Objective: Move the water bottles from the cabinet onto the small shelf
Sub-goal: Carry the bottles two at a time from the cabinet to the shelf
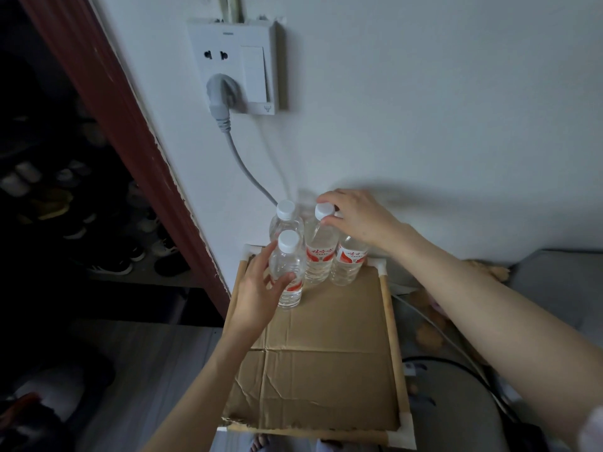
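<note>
Several clear water bottles with white caps and red labels stand at the far end of the small shelf (390, 321), whose top is a sheet of cardboard. My left hand (257, 288) wraps around the body of the front left bottle (287, 272). My right hand (355, 216) pinches the cap of the middle back bottle (321, 249). A further bottle (349, 262) stands under my right palm, its cap hidden. Another bottle (285, 216) stands at the back left against the wall.
A white wall socket (235, 66) with a grey plug and cable (244, 164) hangs above the bottles. A dark opening with shoes (81, 223) lies left of a red-brown door frame (130, 125). Grey furniture (554, 288) and cables sit to the right.
</note>
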Demonstrator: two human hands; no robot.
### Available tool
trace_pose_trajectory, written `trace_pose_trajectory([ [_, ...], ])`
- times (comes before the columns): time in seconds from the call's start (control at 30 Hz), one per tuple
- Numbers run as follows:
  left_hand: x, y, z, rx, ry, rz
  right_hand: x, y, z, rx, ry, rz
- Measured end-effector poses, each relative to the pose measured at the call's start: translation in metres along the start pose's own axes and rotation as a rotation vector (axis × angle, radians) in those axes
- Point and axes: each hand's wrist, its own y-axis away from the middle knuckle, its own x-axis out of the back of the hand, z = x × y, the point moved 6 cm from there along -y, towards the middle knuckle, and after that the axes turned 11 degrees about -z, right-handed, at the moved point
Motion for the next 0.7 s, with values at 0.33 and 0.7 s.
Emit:
trace_pose_trajectory([
  [0.33,-0.001,-0.001,-0.006,0.025,0.075,-0.002,-0.001,-0.006,0.001,-0.039,-0.101,-0.035],
  [0.7,0.0,-0.002,-0.006,0.028,0.03,-0.004,0.016,0.017,0.013,-0.095,-0.022,-0.007],
])
